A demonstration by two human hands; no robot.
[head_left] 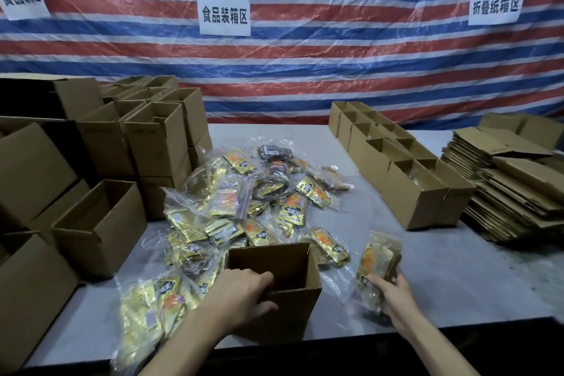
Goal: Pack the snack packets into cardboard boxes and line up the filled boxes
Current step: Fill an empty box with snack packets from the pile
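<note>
An open brown cardboard box (293,305) at the near centre of the grey table (442,278) is gripped at its near rim by the left hand (244,296). Just right of it, a clear plastic bag of gold snack packets (378,262) is clutched by the right hand (393,299). The bag is judged light, soft and slippery, and is best grasped around its bulk.

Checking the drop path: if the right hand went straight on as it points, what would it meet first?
Probably the loose snack packet beside the open box; the right hand, holding a bag of packets, points forward-left. Depth is unclear.
</note>
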